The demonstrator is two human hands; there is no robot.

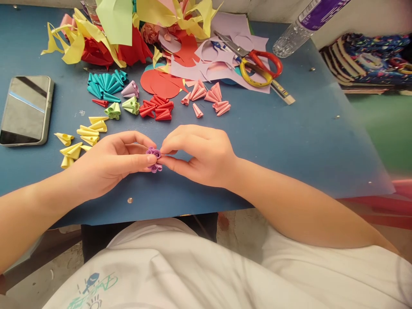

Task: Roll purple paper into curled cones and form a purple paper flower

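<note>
Near the table's front edge, a small purple rolled-paper flower (154, 166) is pinched between the thumb and fingers of my left hand (112, 158). My right hand (202, 153) is closed at the flower's right side, with thumb and index fingertip touching its edge. Yellow paper cones (89, 134) lie just beyond my left hand. Past both hands sit red paper cones (157, 107), pink paper cones (210, 94), teal paper cones (106, 84), green cone clusters (130, 105) and a lilac cone cluster (130, 89).
A phone (27, 110) lies at the left of the blue table (289, 146). Scissors (257, 64) and a box cutter (283, 92) rest on lilac paper scraps (222, 68). Yellow and red scraps (96, 47) are heaped at the back. A plastic bottle (292, 40) stands back right.
</note>
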